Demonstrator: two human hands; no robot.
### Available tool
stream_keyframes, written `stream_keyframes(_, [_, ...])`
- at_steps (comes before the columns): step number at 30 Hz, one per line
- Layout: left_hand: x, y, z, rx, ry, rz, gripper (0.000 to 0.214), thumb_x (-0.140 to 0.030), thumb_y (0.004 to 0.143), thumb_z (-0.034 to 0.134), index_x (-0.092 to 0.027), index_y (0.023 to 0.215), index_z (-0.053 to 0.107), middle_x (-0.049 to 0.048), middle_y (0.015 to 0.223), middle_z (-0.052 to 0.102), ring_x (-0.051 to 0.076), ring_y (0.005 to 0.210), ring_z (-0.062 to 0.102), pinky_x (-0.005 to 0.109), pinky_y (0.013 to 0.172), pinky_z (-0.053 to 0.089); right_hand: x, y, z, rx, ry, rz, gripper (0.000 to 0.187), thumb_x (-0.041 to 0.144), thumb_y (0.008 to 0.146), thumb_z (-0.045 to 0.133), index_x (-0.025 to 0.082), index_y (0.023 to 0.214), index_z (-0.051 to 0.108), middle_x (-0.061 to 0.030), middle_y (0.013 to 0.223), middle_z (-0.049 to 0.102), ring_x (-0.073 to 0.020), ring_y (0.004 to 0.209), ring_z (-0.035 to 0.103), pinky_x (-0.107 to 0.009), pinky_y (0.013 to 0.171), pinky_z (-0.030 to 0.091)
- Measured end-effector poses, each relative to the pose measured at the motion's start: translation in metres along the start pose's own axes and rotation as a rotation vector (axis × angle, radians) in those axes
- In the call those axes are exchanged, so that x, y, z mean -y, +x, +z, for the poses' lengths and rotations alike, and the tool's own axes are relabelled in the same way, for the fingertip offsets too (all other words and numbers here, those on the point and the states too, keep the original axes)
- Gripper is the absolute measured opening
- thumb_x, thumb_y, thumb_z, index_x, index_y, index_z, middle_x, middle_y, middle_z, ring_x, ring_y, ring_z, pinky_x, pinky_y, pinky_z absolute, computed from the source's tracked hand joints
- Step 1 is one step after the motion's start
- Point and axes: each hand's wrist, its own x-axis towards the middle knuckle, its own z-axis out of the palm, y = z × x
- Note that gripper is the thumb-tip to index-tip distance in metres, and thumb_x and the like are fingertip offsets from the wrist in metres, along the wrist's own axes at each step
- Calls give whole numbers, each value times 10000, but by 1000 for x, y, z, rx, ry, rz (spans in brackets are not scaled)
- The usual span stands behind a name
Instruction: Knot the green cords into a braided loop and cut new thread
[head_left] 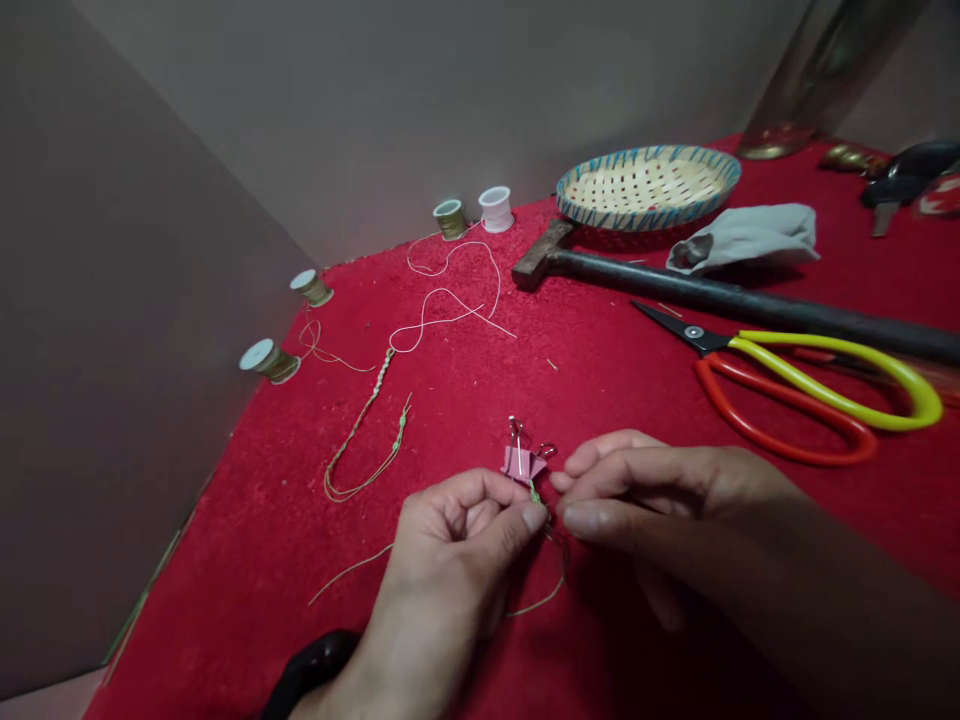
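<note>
A pink binder clip (523, 463) with its wire handles raised sits on the red surface, gripping the top of a knotted green cord (534, 492). My left hand (461, 550) pinches this cord between thumb and forefinger just below the clip. Thin loose cord ends (544, 600) trail below and to the left of that hand. Close on the right, my right hand (660, 500) has its thumb and forefinger drawn together beside the cord. Whatever lies between those fingertips is too fine to make out.
A finished-looking braided cord (352, 440) lies left. Behind stand thread spools (496, 210) with a loose white thread (450, 293). To the right are scissors (795, 385), a hammer (675, 285), a white cloth pouch (757, 238) and a woven basket (649, 188). Grey walls border the red surface (247, 520).
</note>
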Motion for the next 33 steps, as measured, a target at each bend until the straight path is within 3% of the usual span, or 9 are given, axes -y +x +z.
stream_keyframes(5, [-2, 0, -1, 19, -28, 15, 292, -406, 737, 778, -168, 717, 611, -94, 453, 368, 42, 407, 210, 195, 383, 139, -1, -4, 4, 65, 64, 21, 160, 284, 766, 736, 195, 634, 717, 9, 920, 715, 6, 397, 491, -137, 494, 467])
stream_keyframes(9, [-2, -3, -2, 27, -37, 20, 286, -398, 739, 780, -161, 724, 620, -101, 456, 341, 44, 414, 192, 198, 388, 134, -1, -7, 7, 149, 170, 19, 126, 216, 802, 713, 216, 678, 735, 15, 760, 714, -76, 582, 644, -157, 658, 529])
stream_keyframes(11, [-1, -4, -2, 26, -38, 24, 281, -392, 746, 774, -158, 727, 621, -100, 457, 343, 44, 416, 194, 198, 390, 138, -2, -6, 9, 169, 199, 26, 150, 171, 817, 682, 203, 675, 716, 13, 732, 702, -100, 651, 672, -168, 648, 525])
stream_keyframes(16, [-2, -3, -2, 17, -27, 27, 260, -384, 773, 757, -161, 756, 624, -101, 457, 341, 48, 415, 188, 206, 395, 140, -6, -2, 15, 88, 213, -14, 143, 116, 784, 666, 179, 657, 689, 25, 731, 687, -69, 558, 601, -173, 559, 481])
stream_keyframes(23, [-1, -8, -5, 30, 20, -5, 221, -368, 846, 690, -180, 792, 588, -111, 479, 310, 49, 417, 164, 209, 391, 127, -7, -1, 13, 2, 85, 68, 88, 142, 753, 716, 186, 677, 718, 57, 475, 585, -57, 473, 485, -151, 475, 360])
stream_keyframes(28, [2, -11, -12, 148, 63, -61, 240, -419, 849, 691, -211, 877, 575, -111, 525, 319, 49, 419, 172, 210, 391, 116, 1, -4, 11, -47, 35, -17, 95, 202, 749, 743, 195, 656, 727, 19, 631, 669, -89, 524, 573, -196, 529, 457])
stream_keyframes(33, [3, -7, -12, 132, 164, -3, 316, -411, 803, 743, -166, 686, 582, -93, 538, 295, 67, 496, 201, 219, 447, 147, 4, -3, 11, -34, 25, -44, 88, 202, 740, 747, 184, 655, 736, -10, 742, 697, -94, 569, 601, -208, 577, 494])
